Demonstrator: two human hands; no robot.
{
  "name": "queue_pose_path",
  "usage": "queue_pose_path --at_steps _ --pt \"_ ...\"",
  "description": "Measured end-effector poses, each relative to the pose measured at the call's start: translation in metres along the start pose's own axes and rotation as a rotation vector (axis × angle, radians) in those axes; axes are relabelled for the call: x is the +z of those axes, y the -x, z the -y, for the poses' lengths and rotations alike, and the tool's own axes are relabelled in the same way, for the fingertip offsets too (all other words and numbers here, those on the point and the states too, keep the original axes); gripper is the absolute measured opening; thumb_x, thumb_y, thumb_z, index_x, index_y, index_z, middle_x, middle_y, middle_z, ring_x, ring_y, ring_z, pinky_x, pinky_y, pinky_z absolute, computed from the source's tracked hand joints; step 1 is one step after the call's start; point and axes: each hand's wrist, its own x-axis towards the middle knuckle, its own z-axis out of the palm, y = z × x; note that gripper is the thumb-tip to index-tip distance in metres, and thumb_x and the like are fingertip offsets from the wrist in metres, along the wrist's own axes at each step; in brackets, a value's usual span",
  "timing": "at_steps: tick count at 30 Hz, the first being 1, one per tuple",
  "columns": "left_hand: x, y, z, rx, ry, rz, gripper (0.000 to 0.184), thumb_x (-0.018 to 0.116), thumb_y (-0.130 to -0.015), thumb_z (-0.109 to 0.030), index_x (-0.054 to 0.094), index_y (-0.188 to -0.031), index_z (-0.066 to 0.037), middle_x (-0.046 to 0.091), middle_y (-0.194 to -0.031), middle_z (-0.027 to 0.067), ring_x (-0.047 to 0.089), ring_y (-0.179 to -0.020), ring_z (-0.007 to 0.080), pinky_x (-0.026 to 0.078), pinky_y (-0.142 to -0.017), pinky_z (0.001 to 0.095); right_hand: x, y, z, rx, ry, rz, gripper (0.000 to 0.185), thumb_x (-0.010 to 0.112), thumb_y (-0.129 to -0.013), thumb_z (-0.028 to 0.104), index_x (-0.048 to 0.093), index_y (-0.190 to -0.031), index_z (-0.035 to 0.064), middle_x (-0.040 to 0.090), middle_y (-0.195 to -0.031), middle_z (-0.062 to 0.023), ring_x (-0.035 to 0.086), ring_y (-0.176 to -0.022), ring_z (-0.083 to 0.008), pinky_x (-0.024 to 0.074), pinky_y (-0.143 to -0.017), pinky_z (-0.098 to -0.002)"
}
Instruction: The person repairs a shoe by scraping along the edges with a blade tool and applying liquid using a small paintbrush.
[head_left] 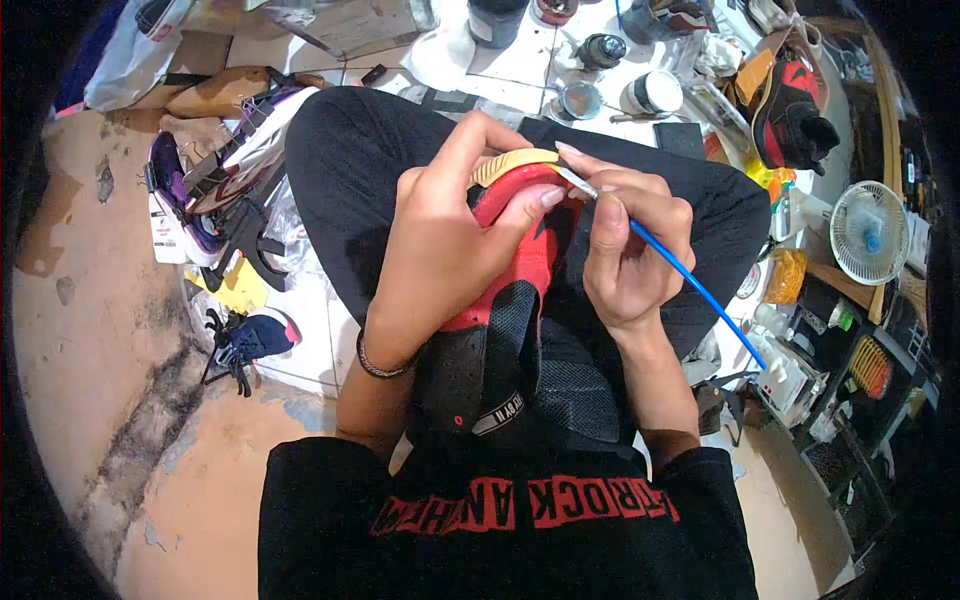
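Observation:
A red and black shoe [522, 270] lies across my lap, its toe pointing away from me. My left hand [445, 235] is wrapped round its toe end, thumb on the red part. Along the toe edge runs a tan ribbed strip [510, 163]. My right hand [635, 240] pinches a thin tool with a blue handle [690, 280], and a blue cord-like length trails down to the right. The tool's pale metal tip touches or nearly touches the end of the strip; which of the two I cannot tell.
Several shoes lie at the left, among them a dark blue one [258, 338]. Open jars, one with a white rim [657, 92], stand on the white tiles ahead. At the right are a black and red shoe [790, 125] and a white fan [869, 232].

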Motion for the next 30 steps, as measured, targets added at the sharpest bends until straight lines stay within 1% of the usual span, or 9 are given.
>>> queue_pose_path --at_steps 6,7,9,10,12,18,21,24,30 --pt "0.001 0.002 -0.003 0.003 -0.012 0.001 0.028 0.08 -0.084 -0.006 0.062 -0.104 0.0 0.074 -0.093 0.0105 0.071 -0.089 0.0131 0.055 -0.078 0.0272 -0.003 0.002 -0.001 0.045 -0.105 -0.043 0.007 0.06 -0.098 -0.002 0.054 -0.101 -0.0053 0.068 -0.094 -0.0223 0.073 -0.093 -0.0361 0.0596 -0.084 -0.0423" --pt "0.001 0.002 -0.003 0.008 -0.014 0.007 0.028 0.08 -0.084 -0.006 0.062 -0.104 0.0 0.074 -0.093 0.0103 0.071 -0.089 0.0131 0.055 -0.079 0.0272 0.0 0.003 0.0 0.074 -0.227 -0.088 0.008 0.058 -0.099 -0.001 0.053 -0.102 -0.0056 0.067 -0.093 -0.0218 0.072 -0.093 -0.0372 0.0598 -0.088 -0.0477" --pt "0.0 0.002 -0.005 0.013 -0.033 0.018 0.027 0.079 -0.083 -0.004 0.062 -0.104 0.0 0.074 -0.093 0.0104 0.071 -0.09 0.0135 0.054 -0.079 0.0274 -0.001 0.002 -0.001 0.023 -0.245 -0.085 0.009 0.058 -0.099 -0.001 0.052 -0.103 -0.0057 0.067 -0.093 -0.0218 0.071 -0.093 -0.0377 0.0595 -0.09 -0.0509" --pt "0.002 0.001 -0.003 0.052 -0.037 0.006 0.027 0.078 -0.083 -0.005 0.06 -0.103 -0.001 0.073 -0.09 0.012 0.072 -0.087 0.0192 0.055 -0.076 0.0299 -0.001 0.002 0.0 -0.003 -0.251 -0.085 0.009 0.058 -0.099 -0.001 0.052 -0.103 -0.0058 0.067 -0.093 -0.0218 0.071 -0.092 -0.038 0.0593 -0.091 -0.0525" --pt "0.005 0.0 0.004 0.131 -0.045 -0.02 0.027 0.076 -0.082 -0.007 0.058 -0.102 -0.002 0.071 -0.084 0.0151 0.074 -0.081 0.0308 0.056 -0.071 0.0351 -0.002 -0.001 0.002 -0.038 -0.201 -0.068 0.011 0.061 -0.098 0.0 0.053 -0.102 -0.005 0.068 -0.093 -0.0222 0.071 -0.093 -0.0386 0.0589 -0.09 -0.0513" --pt "0.005 0.001 0.003 0.169 -0.159 -0.027 0.029 0.076 -0.081 -0.007 0.058 -0.103 -0.004 0.071 -0.086 0.0158 0.074 -0.085 0.033 0.056 -0.073 0.0367 -0.003 -0.002 0.005 -0.061 -0.111 -0.01 0.011 0.066 -0.094 0.002 0.057 -0.1 -0.0022 0.071 -0.092 -0.02 0.072 -0.093 -0.0385 0.058 -0.087 -0.0461" --pt "0.006 0.001 0.0 0.117 -0.104 -0.026 0.028 0.075 -0.082 -0.007 0.058 -0.103 -0.004 0.071 -0.086 0.0159 0.073 -0.085 0.034 0.056 -0.074 0.0377 -0.004 -0.004 0.005 -0.076 -0.043 0.013 0.011 0.067 -0.094 0.001 0.058 -0.1 -0.0022 0.071 -0.091 -0.0193 0.072 -0.093 -0.0374 0.0576 -0.085 -0.043" --pt "0.005 0.003 -0.009 0.035 -0.058 -0.009 0.026 0.075 -0.081 0.0 0.062 -0.103 0.0 0.074 -0.093 0.0124 0.073 -0.091 0.0168 0.054 -0.079 0.029 -0.005 -0.006 0.007 -0.065 0.009 0.024 0.01 0.066 -0.094 0.001 0.058 -0.099 -0.0032 0.071 -0.09 -0.0196 0.073 -0.092 -0.0367 0.0575 -0.083 -0.0406" --pt "0.004 0.001 -0.007 0.021 -0.07 0.003 0.028 0.08 -0.082 -0.005 0.062 -0.103 0.001 0.074 -0.094 0.0122 0.072 -0.092 0.0158 0.055 -0.079 0.0287 -0.006 -0.005 0.009 -0.01 0.003 -0.003 0.008 0.062 -0.095 -0.002 0.056 -0.1 -0.0052 0.068 -0.088 -0.0204 0.073 -0.092 -0.0359 0.0578 -0.08 -0.0375"
